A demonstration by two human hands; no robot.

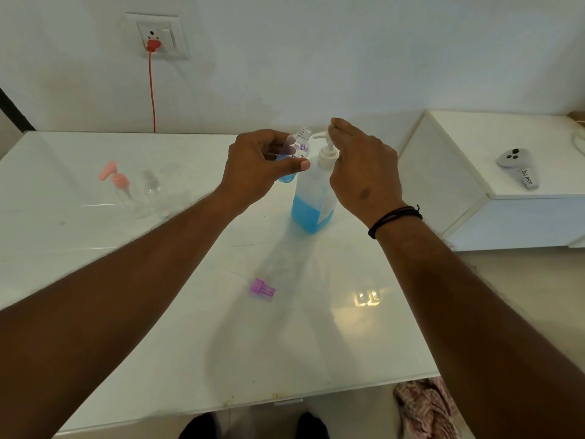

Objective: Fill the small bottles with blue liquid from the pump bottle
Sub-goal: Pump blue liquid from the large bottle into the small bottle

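My left hand (262,160) grips a small clear bottle (299,147) with purple flowers, tilted so its open neck sits just under the white spout of the pump bottle (311,198). Blue liquid fills the small bottle's lower part. The pump bottle stands on the white table (190,343) and is under half full of blue liquid. My right hand (361,166) rests over the pump head, fingers on top of it. A purple cap (262,288) lies on the table nearer to me. Two empty small clear bottles stand at the left, one with a pink pump top (118,185), one clear-capped (152,188).
A white cabinet (493,172) stands to the right with a grey controller (516,163) on top. A red cord (152,90) hangs from a wall socket behind the table. A checked cloth (427,407) lies on the floor at the table's near right corner.
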